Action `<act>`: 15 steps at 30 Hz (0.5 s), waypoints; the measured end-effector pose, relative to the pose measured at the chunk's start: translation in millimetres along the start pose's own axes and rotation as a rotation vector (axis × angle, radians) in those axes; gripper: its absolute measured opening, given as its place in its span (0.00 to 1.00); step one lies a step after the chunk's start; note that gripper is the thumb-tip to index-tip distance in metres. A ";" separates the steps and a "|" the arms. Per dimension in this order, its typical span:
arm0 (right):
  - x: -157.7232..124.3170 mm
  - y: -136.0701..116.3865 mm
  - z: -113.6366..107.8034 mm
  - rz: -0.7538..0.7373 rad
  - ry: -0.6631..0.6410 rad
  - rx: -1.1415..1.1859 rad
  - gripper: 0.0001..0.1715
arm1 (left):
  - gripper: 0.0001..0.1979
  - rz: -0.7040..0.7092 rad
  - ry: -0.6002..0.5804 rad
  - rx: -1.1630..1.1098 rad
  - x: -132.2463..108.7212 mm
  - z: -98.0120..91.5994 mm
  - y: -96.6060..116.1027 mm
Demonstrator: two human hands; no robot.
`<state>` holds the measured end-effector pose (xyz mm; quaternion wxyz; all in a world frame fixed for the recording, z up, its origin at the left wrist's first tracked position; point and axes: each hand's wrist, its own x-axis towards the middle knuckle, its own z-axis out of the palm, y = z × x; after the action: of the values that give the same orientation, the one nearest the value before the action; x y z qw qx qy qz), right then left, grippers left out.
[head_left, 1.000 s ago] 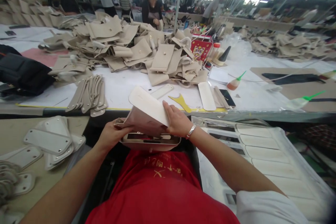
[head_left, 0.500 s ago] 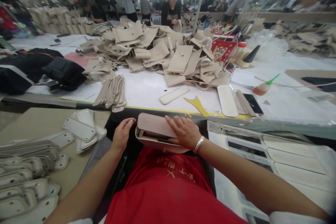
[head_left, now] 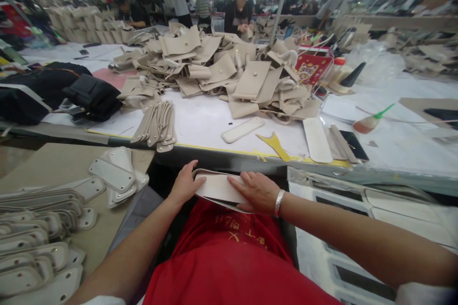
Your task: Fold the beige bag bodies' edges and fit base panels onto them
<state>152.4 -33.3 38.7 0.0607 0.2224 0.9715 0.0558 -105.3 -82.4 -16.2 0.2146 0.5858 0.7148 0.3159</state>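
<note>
Low in front of my red apron [head_left: 229, 252], both hands hold a beige bag piece. An off-white panel [head_left: 219, 188] with a rounded end lies inside its raised rim [head_left: 211, 172]. My left hand [head_left: 185, 183] grips the left end, with the thumb on the panel and the fingers round the outer edge. Over the right end lies my right hand [head_left: 258, 192], its fingers pressing on the panel and its thumb at the near edge. The underside of the piece is hidden.
Left, a board [head_left: 64, 162] carries stacked off-white panels [head_left: 110, 175] with studs. On the table ahead are a heap of beige bag parts [head_left: 214, 71], a strap stack [head_left: 155, 124], a yellow tool [head_left: 275, 147] and a glue bottle [head_left: 367, 124]. A slotted tray [head_left: 304, 228] sits right.
My left hand has moved right and taken hold of the left end, which it was apart from. The panel, tilted up over a dark gap before, now lies down inside the rim.
</note>
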 end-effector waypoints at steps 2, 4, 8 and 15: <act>6.6 -4.5 -0.1 0.004 -0.048 0.012 0.47 | 0.29 0.091 -0.014 0.217 3.5 -3.8 6.1; 12.3 -10.3 0.9 0.027 -0.089 0.013 0.45 | 0.26 0.158 0.023 0.390 4.1 -5.7 18.7; 15.0 -20.6 2.3 0.122 -0.113 -0.003 0.43 | 0.13 0.402 -0.115 0.417 -8.6 2.1 52.1; -7.0 8.0 -18.6 0.291 -0.092 0.502 0.47 | 0.19 0.615 -0.527 0.461 -35.3 17.7 64.4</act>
<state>159.4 -30.7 58.9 0.0391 0.3698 0.9089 -0.1885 -40.3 -105.9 14.3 0.1492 0.8633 0.4806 0.0381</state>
